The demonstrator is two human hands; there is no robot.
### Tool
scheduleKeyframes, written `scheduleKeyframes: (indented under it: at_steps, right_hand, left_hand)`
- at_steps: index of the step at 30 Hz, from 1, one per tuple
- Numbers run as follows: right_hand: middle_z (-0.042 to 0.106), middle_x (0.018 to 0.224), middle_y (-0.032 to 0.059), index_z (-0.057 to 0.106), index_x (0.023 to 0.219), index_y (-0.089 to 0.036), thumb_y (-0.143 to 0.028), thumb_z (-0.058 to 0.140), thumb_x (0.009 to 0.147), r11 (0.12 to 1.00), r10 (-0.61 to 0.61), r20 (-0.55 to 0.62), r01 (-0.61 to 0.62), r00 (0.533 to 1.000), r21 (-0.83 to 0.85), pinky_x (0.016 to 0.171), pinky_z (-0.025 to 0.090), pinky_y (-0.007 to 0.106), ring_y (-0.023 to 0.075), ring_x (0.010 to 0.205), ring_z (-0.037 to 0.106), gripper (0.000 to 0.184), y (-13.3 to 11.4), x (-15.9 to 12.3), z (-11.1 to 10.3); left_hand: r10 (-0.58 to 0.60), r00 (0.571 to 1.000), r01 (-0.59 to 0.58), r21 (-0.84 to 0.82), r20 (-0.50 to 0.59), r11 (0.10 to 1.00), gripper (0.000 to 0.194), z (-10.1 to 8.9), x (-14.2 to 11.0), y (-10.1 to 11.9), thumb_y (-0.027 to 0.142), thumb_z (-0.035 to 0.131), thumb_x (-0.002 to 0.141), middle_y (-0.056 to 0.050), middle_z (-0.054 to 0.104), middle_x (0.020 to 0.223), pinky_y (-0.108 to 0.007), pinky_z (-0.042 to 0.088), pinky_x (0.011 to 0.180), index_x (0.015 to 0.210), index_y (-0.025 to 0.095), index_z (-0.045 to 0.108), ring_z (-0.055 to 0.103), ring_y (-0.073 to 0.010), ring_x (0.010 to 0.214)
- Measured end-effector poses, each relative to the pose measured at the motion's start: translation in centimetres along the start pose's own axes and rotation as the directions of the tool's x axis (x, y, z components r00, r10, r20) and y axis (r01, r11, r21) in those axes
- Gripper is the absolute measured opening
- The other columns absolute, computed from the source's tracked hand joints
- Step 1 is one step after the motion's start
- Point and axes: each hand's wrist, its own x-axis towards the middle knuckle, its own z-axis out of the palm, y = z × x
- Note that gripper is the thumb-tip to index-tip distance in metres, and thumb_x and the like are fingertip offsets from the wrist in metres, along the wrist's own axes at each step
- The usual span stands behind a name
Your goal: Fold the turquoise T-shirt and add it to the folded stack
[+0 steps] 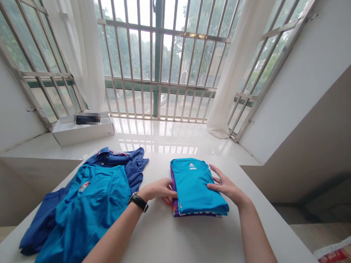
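Left hand (157,189) and right hand (225,186) sit apart, touching opposite sides of the folded teal shirt stack (194,187) on the counter (187,242). Soft, light, slumps easily; take it flat from both sides.

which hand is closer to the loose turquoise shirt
Left. The left hand lies just right of the loose turquoise shirt, while the right hand sits farther off, at the right edge of the folded stack.
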Motion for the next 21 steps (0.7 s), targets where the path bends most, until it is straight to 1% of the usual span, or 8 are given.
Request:
scheduleKeyframes:
  at_steps: [2, 4, 8, 11, 15, 18, 20, 21]
  right_hand:
    - [0.028, 0.160, 0.0130, 0.031, 0.152, -0.030, -0.057, 0.081, 0.066, 0.999, -0.019, -0.112, 0.023, 0.994, 0.032, 0.101, 0.051, 0.049, 0.0384, 0.137, 0.042, 0.103, 0.8, 0.5, -0.6]
    - [0.036, 0.156, 0.0141, 0.038, 0.149, -0.028, -0.060, 0.078, 0.068, 0.998, -0.027, -0.205, 0.039, 0.979, 0.056, 0.102, 0.050, 0.049, 0.0375, 0.134, 0.047, 0.096, 1.8, 1.1, -1.2]
    - [0.057, 0.140, 0.0127, 0.051, 0.140, -0.024, -0.068, 0.074, 0.068, 0.994, 0.005, -0.265, 0.024, 0.964, 0.104, 0.102, 0.051, 0.050, 0.0356, 0.125, 0.056, 0.087, 3.7, 2.1, -1.9]
    - [0.062, 0.134, 0.0114, 0.056, 0.136, -0.025, -0.071, 0.073, 0.066, 0.992, 0.001, -0.285, 0.036, 0.959, 0.122, 0.101, 0.052, 0.050, 0.0358, 0.122, 0.058, 0.086, 4.6, 2.8, -2.1]
    - [0.064, 0.131, 0.0130, 0.059, 0.133, -0.021, -0.070, 0.074, 0.064, 0.992, -0.026, -0.315, 0.062, 0.949, 0.106, 0.103, 0.050, 0.050, 0.0368, 0.124, 0.057, 0.086, 5.2, 3.4, -2.1]
    - [0.066, 0.129, 0.0120, 0.060, 0.132, -0.022, -0.072, 0.074, 0.063, 0.993, -0.037, -0.307, 0.068, 0.951, 0.092, 0.104, 0.049, 0.052, 0.0373, 0.123, 0.058, 0.086, 5.2, 3.6, -2.2]
    - [0.066, 0.128, 0.0121, 0.061, 0.131, -0.021, -0.074, 0.073, 0.062, 0.993, -0.042, -0.296, 0.073, 0.954, 0.092, 0.104, 0.049, 0.052, 0.0379, 0.122, 0.058, 0.087, 5.2, 3.6, -2.2]
    - [0.066, 0.128, 0.0126, 0.061, 0.130, -0.021, -0.075, 0.073, 0.061, 0.993, -0.046, -0.296, 0.076, 0.954, 0.093, 0.104, 0.049, 0.052, 0.0384, 0.122, 0.058, 0.089, 5.1, 3.6, -2.2]
  left_hand:
    - [0.044, 0.997, -0.047, -0.034, -0.064, 0.998, 0.060, 1.5, 0.8, 0.1, 0.057, 0.077, 0.070, -0.010, 0.074, 0.087, -0.027, 0.059, 0.062, 0.111, 0.015, 0.066, 0.073, -0.0219, 0.073]
    - [0.060, 0.988, -0.069, -0.061, -0.144, 0.996, 0.060, 2.8, 1.6, 0.3, 0.057, 0.075, 0.073, -0.010, 0.074, 0.085, -0.028, 0.059, 0.061, 0.113, 0.014, 0.062, 0.073, -0.0218, 0.072]
    - [0.057, 0.958, -0.083, -0.084, -0.281, 0.993, 0.061, 3.9, 2.8, 0.2, 0.055, 0.073, 0.076, -0.007, 0.071, 0.076, -0.027, 0.057, 0.056, 0.116, 0.013, 0.053, 0.071, -0.0199, 0.066]
    - [0.077, 0.952, -0.094, -0.045, -0.296, 0.994, 0.059, 3.8, 3.4, -0.3, 0.055, 0.071, 0.078, -0.006, 0.070, 0.075, -0.026, 0.055, 0.051, 0.115, 0.015, 0.051, 0.070, -0.0198, 0.063]
    - [0.097, 0.956, -0.107, -0.021, -0.277, 0.994, 0.062, 3.4, 3.8, -1.1, 0.058, 0.070, 0.078, -0.006, 0.069, 0.076, -0.025, 0.054, 0.049, 0.117, 0.015, 0.048, 0.071, -0.0211, 0.064]
    - [0.107, 0.964, -0.120, -0.042, -0.245, 0.992, 0.068, 3.1, 3.7, -1.1, 0.063, 0.067, 0.080, -0.012, 0.071, 0.089, -0.030, 0.058, 0.055, 0.123, 0.014, 0.047, 0.072, -0.0233, 0.073]
    - [0.153, 0.945, -0.178, -0.063, -0.291, 0.982, 0.073, 2.9, 3.5, -0.7, 0.067, 0.057, 0.085, -0.018, 0.068, 0.110, -0.035, 0.060, 0.064, 0.133, 0.014, 0.041, 0.072, -0.0259, 0.088]
    - [0.186, 0.924, -0.217, -0.059, -0.334, 0.974, 0.075, 3.0, 3.4, -0.5, 0.069, 0.051, 0.088, -0.020, 0.063, 0.122, -0.038, 0.061, 0.072, 0.139, 0.016, 0.037, 0.069, -0.0276, 0.099]
